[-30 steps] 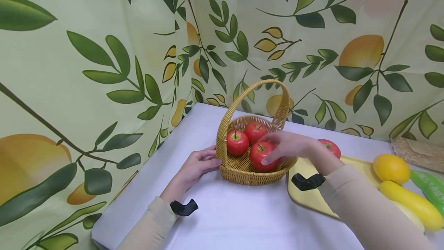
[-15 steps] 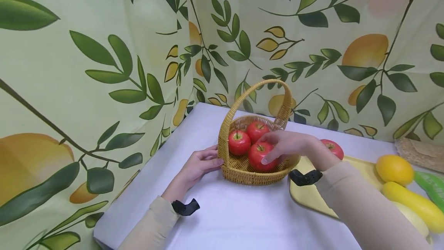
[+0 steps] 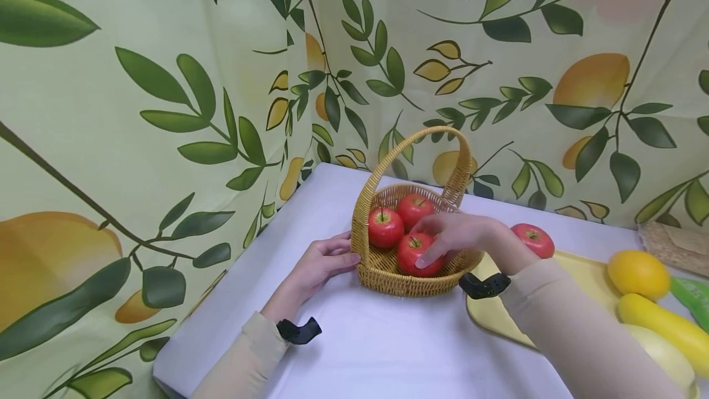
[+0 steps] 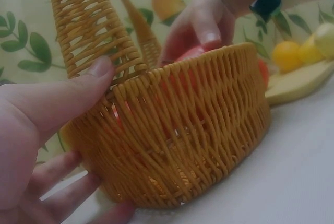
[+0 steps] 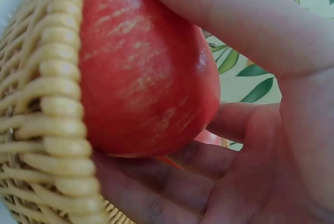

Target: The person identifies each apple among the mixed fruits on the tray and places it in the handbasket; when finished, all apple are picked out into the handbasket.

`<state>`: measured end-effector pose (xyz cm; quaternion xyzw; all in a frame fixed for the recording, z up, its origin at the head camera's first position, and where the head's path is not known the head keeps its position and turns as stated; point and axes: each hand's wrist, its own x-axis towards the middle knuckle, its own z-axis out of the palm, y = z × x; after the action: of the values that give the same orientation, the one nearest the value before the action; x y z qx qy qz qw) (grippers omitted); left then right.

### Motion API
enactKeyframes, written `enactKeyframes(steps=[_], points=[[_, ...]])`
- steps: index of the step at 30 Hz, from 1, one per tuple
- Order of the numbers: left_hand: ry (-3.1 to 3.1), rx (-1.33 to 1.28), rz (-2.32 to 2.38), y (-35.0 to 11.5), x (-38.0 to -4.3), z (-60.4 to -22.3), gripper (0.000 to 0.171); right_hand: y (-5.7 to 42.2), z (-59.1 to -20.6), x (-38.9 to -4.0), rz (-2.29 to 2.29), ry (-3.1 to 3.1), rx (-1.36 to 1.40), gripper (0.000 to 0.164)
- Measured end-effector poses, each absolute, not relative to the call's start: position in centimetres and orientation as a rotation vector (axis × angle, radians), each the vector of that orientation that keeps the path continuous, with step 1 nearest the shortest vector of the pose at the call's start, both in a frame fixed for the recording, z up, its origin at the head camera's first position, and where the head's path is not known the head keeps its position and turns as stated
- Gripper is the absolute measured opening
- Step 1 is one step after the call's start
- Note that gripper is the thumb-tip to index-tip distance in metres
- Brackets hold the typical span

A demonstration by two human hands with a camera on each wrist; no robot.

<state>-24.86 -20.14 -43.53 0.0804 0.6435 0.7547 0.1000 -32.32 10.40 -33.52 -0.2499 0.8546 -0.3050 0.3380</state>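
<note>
Red, the front apple [image 3: 411,256] sits inside the wicker basket [image 3: 404,286] — your right hand [image 3: 458,233] pinches it, unchanged from a second ago, so it isn't released yet. Your left hand [image 3: 320,263] spreads against the basket's side; two more apples [image 3: 385,227] lie behind, a tray [image 3: 498,313] beside.

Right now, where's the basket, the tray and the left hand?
Basket [image 3: 408,285]: head view, on its front wall.
Tray [image 3: 492,314]: head view, on a bare patch.
Left hand [image 3: 317,265]: head view, on its back.

Three apples [image 3: 386,227] sit in the basket [image 3: 407,286] on the desk [image 3: 382,350]. Right of the basket lie the tray [image 3: 581,270] and, by its far side, another apple [image 3: 533,240].
</note>
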Motion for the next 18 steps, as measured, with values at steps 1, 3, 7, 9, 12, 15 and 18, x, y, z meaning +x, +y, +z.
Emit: enactKeyframes(steps=[1,3,7,9,12,15,18], points=[[1.902,0.234,2.232,-20.1,-24.9,-43.5,0.034,10.3,-33.6,-32.3,-0.791,2.226,-0.658,0.079],[1.906,0.231,2.232,-20.1,-24.9,-43.6,0.033,10.2,-33.7,-32.3,-0.780,2.234,-0.667,0.077],[1.916,0.231,2.226,-20.2,-24.8,-43.6,0.032,9.8,-33.7,-32.3,-0.770,2.248,-0.682,0.074],[1.914,0.226,2.226,-20.2,-24.7,-43.6,0.032,9.6,-33.7,-32.4,-0.764,2.253,-0.688,0.073],[1.913,0.225,2.227,-20.2,-24.7,-43.5,0.033,9.3,-33.7,-32.4,-0.761,2.247,-0.696,0.072],[1.913,0.222,2.228,-20.1,-24.6,-43.4,0.033,9.2,-33.6,-32.3,-0.758,2.237,-0.688,0.071],[1.913,0.221,2.228,-20.1,-24.6,-43.4,0.033,9.0,-33.6,-32.3,-0.737,2.247,-0.697,0.070]])
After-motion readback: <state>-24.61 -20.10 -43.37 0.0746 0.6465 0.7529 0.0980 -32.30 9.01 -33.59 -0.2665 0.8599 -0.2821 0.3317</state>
